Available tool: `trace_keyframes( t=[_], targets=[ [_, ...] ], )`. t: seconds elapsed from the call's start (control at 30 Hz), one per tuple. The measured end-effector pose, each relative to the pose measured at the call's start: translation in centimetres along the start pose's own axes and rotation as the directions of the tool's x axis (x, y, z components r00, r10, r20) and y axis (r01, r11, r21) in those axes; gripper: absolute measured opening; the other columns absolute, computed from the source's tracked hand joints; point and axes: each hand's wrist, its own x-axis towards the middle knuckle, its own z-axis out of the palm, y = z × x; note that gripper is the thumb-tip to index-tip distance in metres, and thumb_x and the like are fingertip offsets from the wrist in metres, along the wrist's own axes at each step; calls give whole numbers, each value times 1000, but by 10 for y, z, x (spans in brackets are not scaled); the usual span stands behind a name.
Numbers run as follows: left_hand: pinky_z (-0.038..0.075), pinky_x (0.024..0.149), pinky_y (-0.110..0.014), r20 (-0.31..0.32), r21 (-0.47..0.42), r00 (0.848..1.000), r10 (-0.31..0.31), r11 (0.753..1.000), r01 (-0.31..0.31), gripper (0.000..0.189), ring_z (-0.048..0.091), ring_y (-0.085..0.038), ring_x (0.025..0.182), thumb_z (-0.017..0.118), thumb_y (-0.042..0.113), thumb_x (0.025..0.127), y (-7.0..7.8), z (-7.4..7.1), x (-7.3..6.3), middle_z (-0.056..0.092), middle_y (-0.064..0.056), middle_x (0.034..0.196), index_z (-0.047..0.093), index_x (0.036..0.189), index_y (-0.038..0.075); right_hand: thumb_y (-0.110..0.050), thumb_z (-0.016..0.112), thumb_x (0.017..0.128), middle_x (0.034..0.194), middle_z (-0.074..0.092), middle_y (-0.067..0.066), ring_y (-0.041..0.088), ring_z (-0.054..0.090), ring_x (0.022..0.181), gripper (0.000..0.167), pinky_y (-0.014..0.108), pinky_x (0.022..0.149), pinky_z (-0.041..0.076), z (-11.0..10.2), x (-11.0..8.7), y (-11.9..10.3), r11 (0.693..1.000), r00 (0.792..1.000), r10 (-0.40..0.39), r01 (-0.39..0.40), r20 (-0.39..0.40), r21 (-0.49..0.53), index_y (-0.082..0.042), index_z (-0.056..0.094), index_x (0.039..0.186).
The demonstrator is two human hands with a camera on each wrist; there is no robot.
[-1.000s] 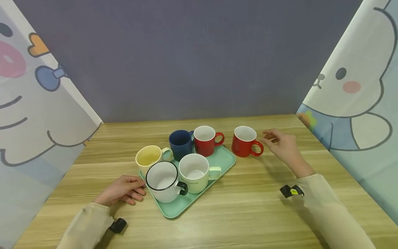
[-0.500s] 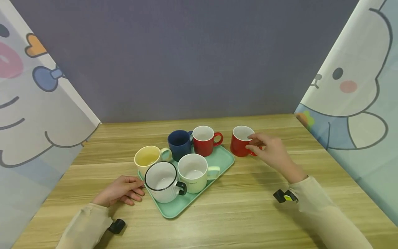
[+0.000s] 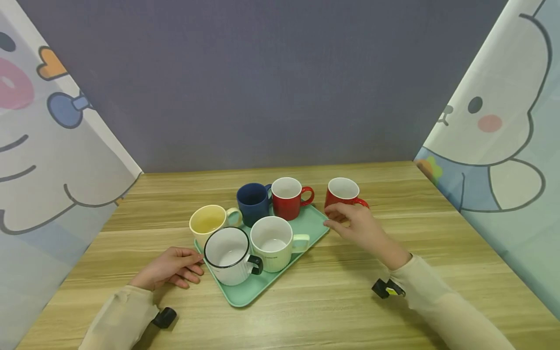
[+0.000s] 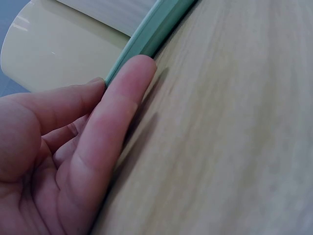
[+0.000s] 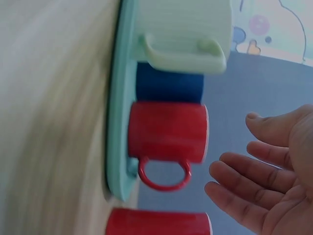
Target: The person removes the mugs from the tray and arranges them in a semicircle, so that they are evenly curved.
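Observation:
A mint-green tray point(image 3: 245, 295) bears a pale yellow mug point(image 3: 207, 221), a dark blue mug point(image 3: 253, 206), a red mug point(image 3: 286, 206), a white mug with a black rim point(image 3: 232, 272) and a whitish mug with a pale green handle point(image 3: 274, 260). At the tray's left edge my left hand point(image 3: 172, 267) pinches the rim point(image 4: 139, 36) between thumb and finger. My right hand point(image 3: 360, 231) hovers near the tray's right corner, its fingers point(image 5: 244, 178) loosely bent around nothing. Behind it a second red mug point(image 3: 339, 194) stands off the tray, partly hidden by the hand.
The wooden table point(image 3: 315, 311) runs back to a grey panel point(image 3: 280, 87). Cartoon-print cloths point(image 3: 490, 184) flank it on both sides. A small black wrist device point(image 3: 387, 289) sits at my right sleeve, another point(image 3: 165, 317) at my left.
My right hand has moved left, from the right of the second red mug, past its handle, to in front of it. The left hand, tray and mugs have stayed in place.

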Motion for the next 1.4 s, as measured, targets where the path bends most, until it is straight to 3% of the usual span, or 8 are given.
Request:
trace_keyframes(
  t=[0.43, 0.87, 1.17, 1.4],
  targets=[
    [60, 59, -27, -2, 5, 1000, -6, 1000, 6, 28, 72, -13, 73, 54, 23, 105, 1, 1, 0, 72, -4, 88, 65, 107, -2, -4, 75, 88, 89, 72, 3, 12, 69, 80, 20, 27, 73, 59, 33, -6, -14, 992, 991, -51, 35, 125, 124, 2, 68, 106],
    [60, 59, -27, 2, 5, 1000, -5, 1000, 5, 28, 72, -13, 73, 53, 23, 105, 1, 0, 0, 72, -4, 87, 65, 107, -2, 0, 73, 88, 84, 67, -1, 5, 59, 76, 13, 26, 72, 59, 49, -7, -15, 973, 986, -101, 69, 136, 221, -3, 70, 101],
    [60, 59, -28, 1, 9, 1000, -3, 1000, 3, 28, 72, -13, 74, 54, 23, 105, 1, 0, 0, 72, -4, 88, 65, 107, -2, -5, 72, 91, 81, 65, 0, 4, 52, 71, 11, 21, 62, 50, 48, -6, -11, 960, 980, -21, -36, 198, 278, -4, 71, 102],
    [60, 59, -27, 12, 5, 1000, -3, 1000, 3, 27, 72, -13, 74, 53, 23, 105, -1, -2, 2, 72, -4, 88, 64, 108, -2, -5, 69, 93, 85, 68, 12, 6, 53, 75, 11, 20, 66, 49, 49, -6, -11, 905, 963, 85, -182, 257, 384, -1, 71, 103]
  ],
)
